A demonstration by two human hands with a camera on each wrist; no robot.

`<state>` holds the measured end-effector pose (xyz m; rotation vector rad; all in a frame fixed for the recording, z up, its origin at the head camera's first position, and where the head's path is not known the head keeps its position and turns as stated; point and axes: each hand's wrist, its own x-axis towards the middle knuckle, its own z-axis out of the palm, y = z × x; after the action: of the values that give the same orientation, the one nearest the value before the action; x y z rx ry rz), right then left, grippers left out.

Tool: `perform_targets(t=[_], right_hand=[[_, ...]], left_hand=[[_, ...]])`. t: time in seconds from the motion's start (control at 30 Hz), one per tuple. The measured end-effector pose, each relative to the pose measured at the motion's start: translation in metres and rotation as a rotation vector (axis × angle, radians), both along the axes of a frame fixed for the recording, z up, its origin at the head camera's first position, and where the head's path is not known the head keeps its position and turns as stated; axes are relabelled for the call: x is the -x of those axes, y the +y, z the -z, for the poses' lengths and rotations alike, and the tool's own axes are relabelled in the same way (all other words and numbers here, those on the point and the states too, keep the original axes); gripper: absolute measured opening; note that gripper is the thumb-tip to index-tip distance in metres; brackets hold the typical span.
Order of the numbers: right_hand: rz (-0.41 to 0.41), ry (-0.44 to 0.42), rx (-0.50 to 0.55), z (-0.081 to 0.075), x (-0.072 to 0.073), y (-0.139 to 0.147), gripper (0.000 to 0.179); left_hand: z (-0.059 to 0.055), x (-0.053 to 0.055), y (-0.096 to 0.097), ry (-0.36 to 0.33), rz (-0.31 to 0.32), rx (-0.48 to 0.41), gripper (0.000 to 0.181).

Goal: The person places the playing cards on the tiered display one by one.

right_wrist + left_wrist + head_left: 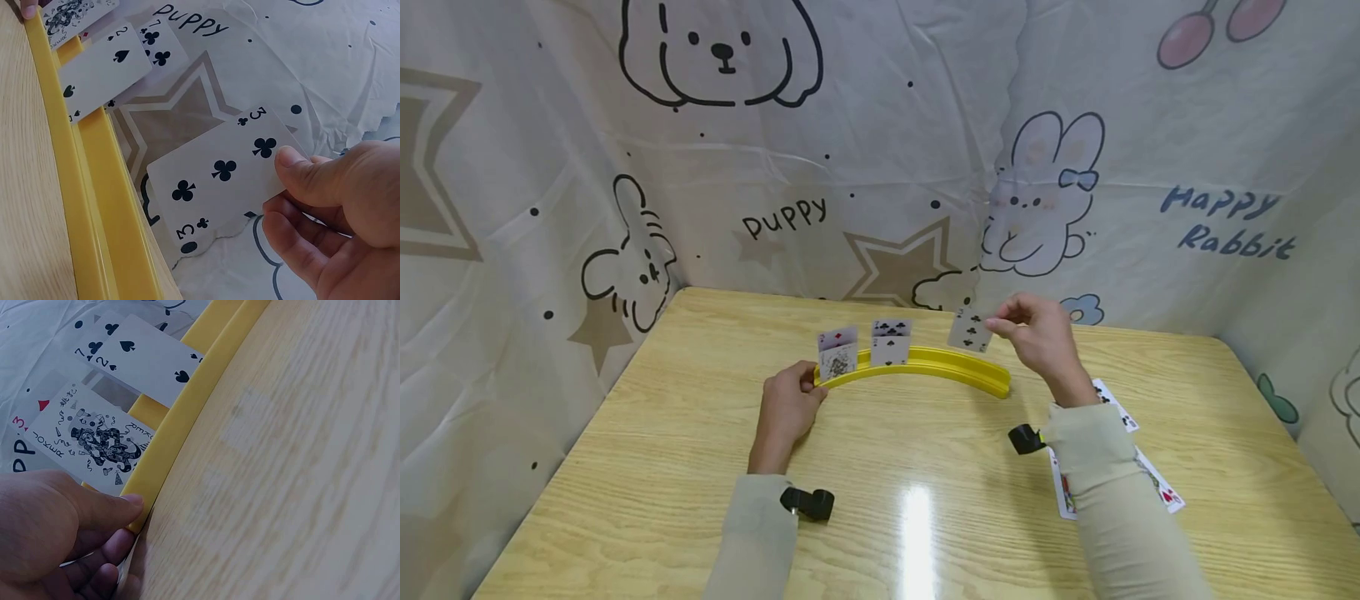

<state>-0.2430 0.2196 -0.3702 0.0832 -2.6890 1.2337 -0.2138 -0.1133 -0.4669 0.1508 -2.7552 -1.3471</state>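
A curved yellow card holder (955, 358) lies on the wooden table. My left hand (787, 408) pinches its left end between thumb and fingers. In its slots stand a joker (94, 437) in front of a red three (39, 403), and farther right a two of spades (106, 72) in front of a seven of clubs (164, 53). My right hand (1037, 337) pinches a three of clubs (219, 178) by one edge. That card is held just above and behind the holder's right half, apart from it, face toward me.
Several loose playing cards lie face up on the table (700, 517) at the right, one a heart card (1167, 496), partly hidden under my right forearm. A patterned cloth (880, 150) hangs behind the table's back edge and along both sides.
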Motion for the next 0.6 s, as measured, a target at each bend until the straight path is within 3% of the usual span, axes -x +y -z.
perform_targets(t=[0.6], right_hand=[[-0.030, -0.034, 0.034, 0.006, 0.006, -0.017, 0.012]], left_hand=[[-0.001, -0.001, -0.001, -0.005, 0.002, 0.006, 0.033]])
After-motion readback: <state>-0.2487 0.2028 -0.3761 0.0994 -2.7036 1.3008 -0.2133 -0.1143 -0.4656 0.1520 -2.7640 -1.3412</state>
